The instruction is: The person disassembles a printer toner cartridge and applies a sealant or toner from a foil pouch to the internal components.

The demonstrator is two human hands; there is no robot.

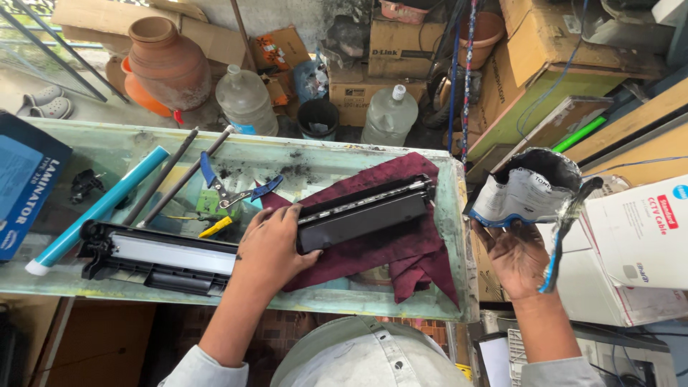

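My left hand (271,247) grips the near end of a black toner cartridge section (365,213) that lies on a maroon cloth (405,251) on the glass table (143,147). My right hand (517,256), smudged black, holds an opened silver and blue foil pouch (527,192) up off the table's right edge, its torn mouth facing up. A second black and grey cartridge half (154,258) rests at the front left, beside my left wrist.
A cyan drum roller (97,209), two thin metal rods (172,175), blue-handled pliers (233,192) and a yellow-tipped tool (215,227) lie on the table. A blue box (25,183) sits far left. Clay pot (168,61), plastic bottles (246,100), cardboard boxes (390,46) crowd behind; a white box (641,236) stands right.
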